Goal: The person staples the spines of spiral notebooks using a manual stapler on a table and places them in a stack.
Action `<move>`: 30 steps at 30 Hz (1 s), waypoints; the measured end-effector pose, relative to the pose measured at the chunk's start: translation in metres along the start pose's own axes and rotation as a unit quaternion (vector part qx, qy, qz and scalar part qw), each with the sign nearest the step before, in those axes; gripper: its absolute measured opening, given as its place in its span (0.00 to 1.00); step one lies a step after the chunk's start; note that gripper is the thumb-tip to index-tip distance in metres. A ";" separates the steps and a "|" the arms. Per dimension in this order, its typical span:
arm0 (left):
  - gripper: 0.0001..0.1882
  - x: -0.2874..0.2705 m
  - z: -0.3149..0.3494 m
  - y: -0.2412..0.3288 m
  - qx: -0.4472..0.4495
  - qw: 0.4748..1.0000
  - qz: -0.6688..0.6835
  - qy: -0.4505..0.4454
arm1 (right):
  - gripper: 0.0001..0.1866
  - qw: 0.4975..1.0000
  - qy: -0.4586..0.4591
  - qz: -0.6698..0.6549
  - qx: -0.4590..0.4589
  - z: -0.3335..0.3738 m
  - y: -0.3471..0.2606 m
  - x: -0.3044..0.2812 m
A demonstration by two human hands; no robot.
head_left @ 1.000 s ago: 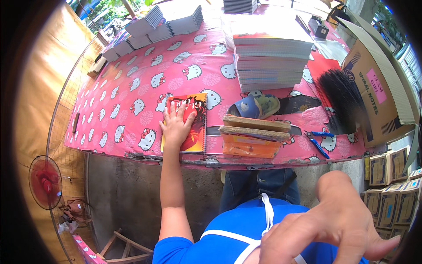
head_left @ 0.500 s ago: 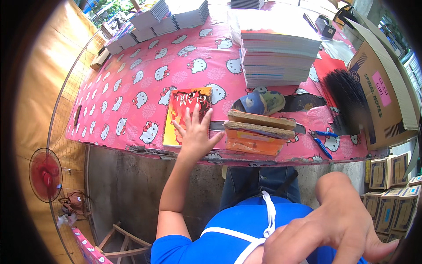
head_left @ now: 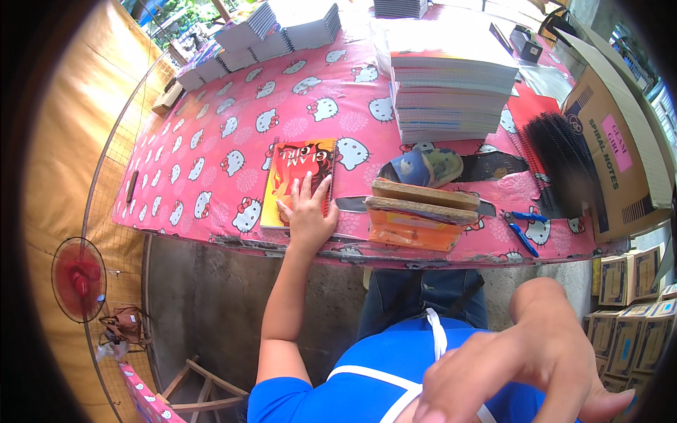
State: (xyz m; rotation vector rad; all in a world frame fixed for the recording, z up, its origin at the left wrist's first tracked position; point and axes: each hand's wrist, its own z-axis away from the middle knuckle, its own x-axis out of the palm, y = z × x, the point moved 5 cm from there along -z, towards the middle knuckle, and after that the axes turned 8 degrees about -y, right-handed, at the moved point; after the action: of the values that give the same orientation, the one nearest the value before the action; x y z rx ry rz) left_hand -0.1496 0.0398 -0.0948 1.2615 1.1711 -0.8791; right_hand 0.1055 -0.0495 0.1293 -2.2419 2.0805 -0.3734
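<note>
A spiral notebook (head_left: 283, 185) with a red, yellow and orange cover lies flat near the table's front edge. My left hand (head_left: 310, 215) rests on its right part, fingers spread and pressing nothing else. Close to the camera at the lower right, my right hand (head_left: 522, 366) hangs bent at the wrist over my blue shirt. Its fingers are apart and I see nothing in them, though some fingertips run past the lower edge. To the right of the notebook stands a worn wooden block with an orange front (head_left: 416, 218). Blue-handled cutting pliers (head_left: 523, 233) lie farther right.
A tall paper stack (head_left: 455, 99) stands behind the block, with a blue patterned slipper-like piece (head_left: 423, 166) between. Black spiral coils (head_left: 560, 155) lie beside a cardboard box (head_left: 613, 148). Finished-looking notebook stacks (head_left: 254, 42) line the far left. The pink table cover (head_left: 211, 141) is torn near the block.
My left hand has slid slightly down on the notebook, its fingers drawn a little closer together. The right hand stays nearly in place. The whole view has shifted slightly.
</note>
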 end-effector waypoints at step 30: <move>0.20 -0.076 -0.049 0.097 0.112 0.312 0.926 -0.180 | 0.14 0.441 -0.276 0.815 0.256 0.025 0.019 -0.140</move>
State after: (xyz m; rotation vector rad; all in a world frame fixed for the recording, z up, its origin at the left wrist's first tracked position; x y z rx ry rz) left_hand -0.0809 0.0933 0.0059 1.4786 -1.1492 0.6086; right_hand 0.0839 0.0846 0.0820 0.4963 2.0710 -0.0013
